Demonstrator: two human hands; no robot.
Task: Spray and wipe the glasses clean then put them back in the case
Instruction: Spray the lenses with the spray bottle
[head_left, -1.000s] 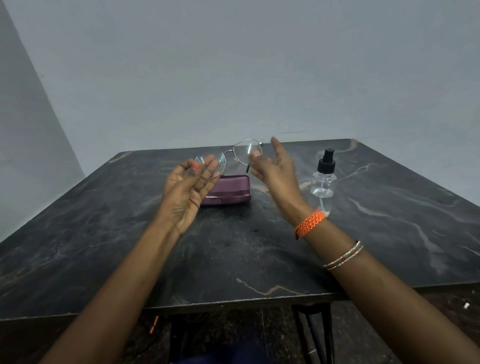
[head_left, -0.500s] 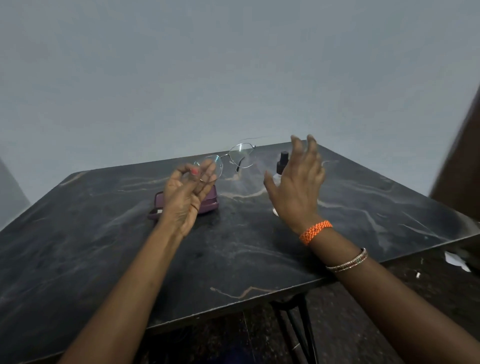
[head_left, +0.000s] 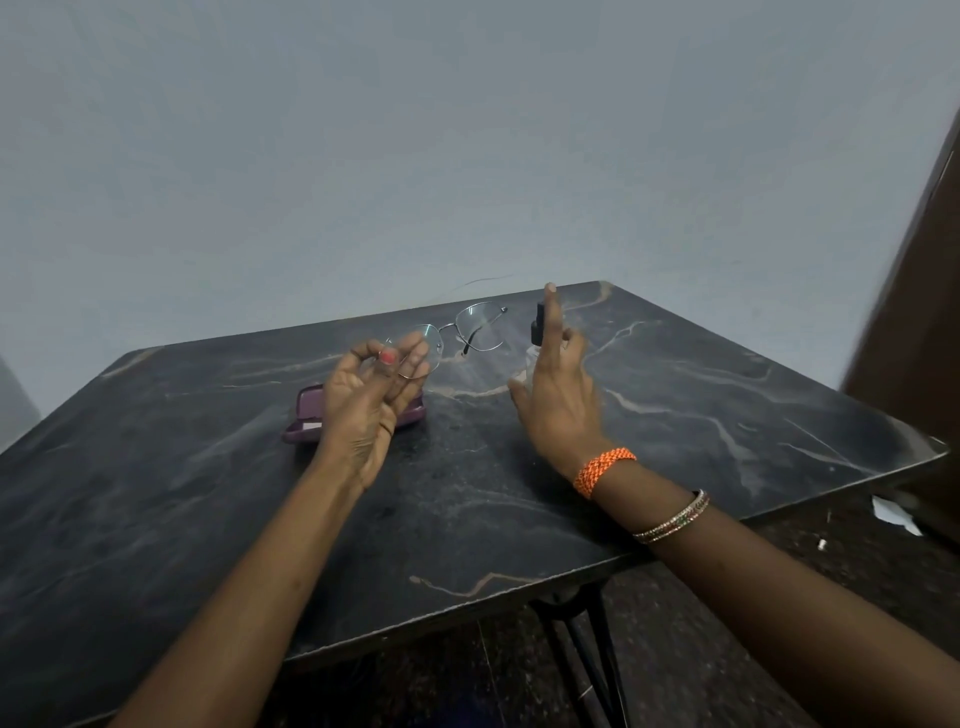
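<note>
My left hand (head_left: 371, 395) pinches the left lens rim of thin metal-framed glasses (head_left: 470, 325) and holds them up above the table, arms unfolded. Under that hand a purple glasses case (head_left: 306, 415) lies on the dark marble table (head_left: 467, 493), partly hidden by my fingers. My right hand (head_left: 558, 384) is raised with its fingers spread, empty, right in front of a small clear spray bottle with a black nozzle (head_left: 537, 325). The hand hides most of the bottle, and whether it touches it I cannot tell.
A grey wall rises behind the table's far edge. A dark brown door or cabinet (head_left: 919, 312) stands at the right. The table's black metal legs (head_left: 587, 660) show below its near edge, and scraps of white paper (head_left: 893, 514) lie on the floor.
My right hand has let go of the glasses and moved right to the spray bottle. My left hand now holds the glasses alone. The view has swung to the right.
</note>
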